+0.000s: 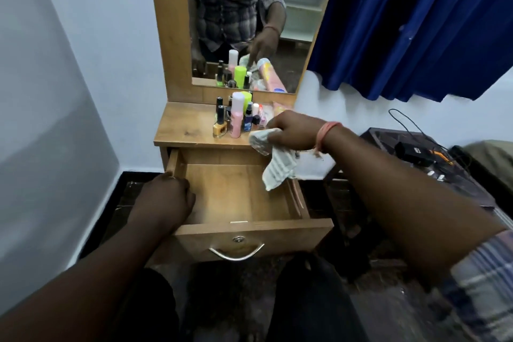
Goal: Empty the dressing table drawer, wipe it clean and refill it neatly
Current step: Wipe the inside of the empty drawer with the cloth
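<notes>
Drawer [238, 197] stood pulled out, bare, frame centre; left hand [166, 197] gripped its left wall; right hand [294, 130] clutched limp cloth [277, 169] above it, likely light, best bunched; bottles [236, 116] on tabletop.

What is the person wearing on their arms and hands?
Both hands are bare, with no gloves or rings to be seen. The right hand has an orange-pink thread band tied round its wrist, with loose ends hanging. Higher up that arm is a rolled plaid shirt sleeve in blue, grey and white. The left hand and forearm show nothing worn.
</notes>
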The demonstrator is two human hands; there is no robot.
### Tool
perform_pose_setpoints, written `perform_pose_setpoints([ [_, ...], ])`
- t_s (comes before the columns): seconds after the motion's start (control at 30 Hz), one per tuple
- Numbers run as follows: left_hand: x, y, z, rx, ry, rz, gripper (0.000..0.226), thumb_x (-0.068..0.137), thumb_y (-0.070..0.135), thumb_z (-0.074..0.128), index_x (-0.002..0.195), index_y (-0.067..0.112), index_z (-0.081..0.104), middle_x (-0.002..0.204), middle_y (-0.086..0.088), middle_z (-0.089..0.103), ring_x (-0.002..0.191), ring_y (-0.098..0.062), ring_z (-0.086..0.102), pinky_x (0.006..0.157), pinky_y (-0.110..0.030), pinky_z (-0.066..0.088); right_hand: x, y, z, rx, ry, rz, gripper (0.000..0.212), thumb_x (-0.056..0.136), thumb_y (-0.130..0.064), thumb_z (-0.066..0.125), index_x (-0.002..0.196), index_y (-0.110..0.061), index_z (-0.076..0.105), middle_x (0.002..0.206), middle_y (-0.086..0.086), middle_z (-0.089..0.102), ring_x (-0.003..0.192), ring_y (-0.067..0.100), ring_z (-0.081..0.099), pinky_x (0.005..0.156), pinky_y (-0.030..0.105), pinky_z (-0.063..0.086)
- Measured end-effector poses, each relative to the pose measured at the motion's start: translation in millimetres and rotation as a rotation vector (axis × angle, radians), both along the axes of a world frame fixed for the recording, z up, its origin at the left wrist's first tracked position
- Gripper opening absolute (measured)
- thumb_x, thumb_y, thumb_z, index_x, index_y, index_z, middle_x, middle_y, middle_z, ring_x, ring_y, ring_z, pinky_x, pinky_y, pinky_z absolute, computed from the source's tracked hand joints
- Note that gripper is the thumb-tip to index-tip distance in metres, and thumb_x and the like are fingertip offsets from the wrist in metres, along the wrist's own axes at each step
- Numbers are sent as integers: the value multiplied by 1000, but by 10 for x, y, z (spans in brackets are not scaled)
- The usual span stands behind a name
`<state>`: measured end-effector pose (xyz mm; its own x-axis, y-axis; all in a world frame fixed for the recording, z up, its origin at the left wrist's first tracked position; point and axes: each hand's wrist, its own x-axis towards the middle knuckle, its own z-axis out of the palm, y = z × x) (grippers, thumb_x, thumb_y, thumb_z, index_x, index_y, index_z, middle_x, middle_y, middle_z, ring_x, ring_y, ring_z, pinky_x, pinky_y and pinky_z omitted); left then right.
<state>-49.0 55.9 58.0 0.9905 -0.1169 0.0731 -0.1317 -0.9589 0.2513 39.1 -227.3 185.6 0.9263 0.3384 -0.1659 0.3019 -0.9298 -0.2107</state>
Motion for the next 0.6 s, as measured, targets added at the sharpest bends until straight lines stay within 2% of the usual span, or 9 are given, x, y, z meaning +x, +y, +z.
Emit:
perform_pose_setpoints([
  [0.07, -2, -6, 1, -8, -6, 0, 29, 95, 39, 54, 73, 23, 64, 81, -3, 59, 78, -24, 61, 73, -39, 56, -25, 77, 25, -98, -13, 91, 15, 94, -29, 56, 91, -17, 64, 84, 1, 62, 74, 18, 56, 61, 28, 38],
  [0.13, 6, 11, -14, -14, -10, 0, 28, 95, 39, 55, 77, 22, 68, 85, -5, 62, 81, -25, 63, 74, -39, 56, -84, 204, -111, -200, -24, 199, 22, 96, -35, 54, 102, -17, 66, 90, 0, 62, 79, 18, 57, 66, 28, 41],
  [0.2, 0, 16, -34, -13, -2, 8, 28, 95, 39, 55, 79, 21, 69, 89, -7, 62, 84, -27, 64, 74, -38, 56, -152, 315, -402, -293, -24, 285, 31, 97, -38, 54, 117, -17, 64, 104, 5, 63, 88, 22, 60, 76, 33, 50],
  [0.27, 2, 21, -52, -12, -5, 14, 29, 95, 39, 54, 81, 20, 72, 90, -7, 62, 86, -28, 64, 74, -38, 56, -137, 379, -716, -409, -29, 308, 33, 96, -29, 55, 127, -18, 60, 123, 13, 58, 102, 31, 61, 87, 42, 53],
  [0.33, 6, 28, -72, -15, -9, 14, 30, 94, 39, 54, 78, 20, 71, 86, -6, 61, 82, -27, 63, 73, -38, 56, -75, 327, -950, -517, -82, 247, 40, 98, -31, 46, 136, -18, 50, 136, 18, 49, 116, 38, 55, 98, 52, 46],
  [0.4, 22, 43, -99, 6, -19, 13, 30, 93, 39, 54, 75, 21, 69, 83, -6, 60, 78, -27, 62, 71, -37, 55, -76, 238, -1130, -601, -142, 161, 44, 100, -33, 37, 140, -15, 43, 137, 18, 48, 119, 39, 50, 104, 60, 35],
  [0.5, 23, 42, -131, 1, -30, 4, 32, 93, 38, 54, 70, 19, 65, 81, -4, 59, 75, -26, 61, 71, -39, 56, -232, 141, -1405, -656, -232, 156, 35, 100, -25, 46, 125, -10, 65, 136, 16, 47, 122, 42, 45, 106, 69, 24],
  [0.6, 55, 48, -151, -14, -28, -5, 31, 94, 37, 53, 72, 19, 67, 81, -4, 59, 78, -25, 62, 73, -39, 56, -263, 97, -1472, -764, -283, 135, 37, 102, -23, 44, 130, -7, 63, 138, 20, 49, 130, 45, 40, 112, 66, 19],
])
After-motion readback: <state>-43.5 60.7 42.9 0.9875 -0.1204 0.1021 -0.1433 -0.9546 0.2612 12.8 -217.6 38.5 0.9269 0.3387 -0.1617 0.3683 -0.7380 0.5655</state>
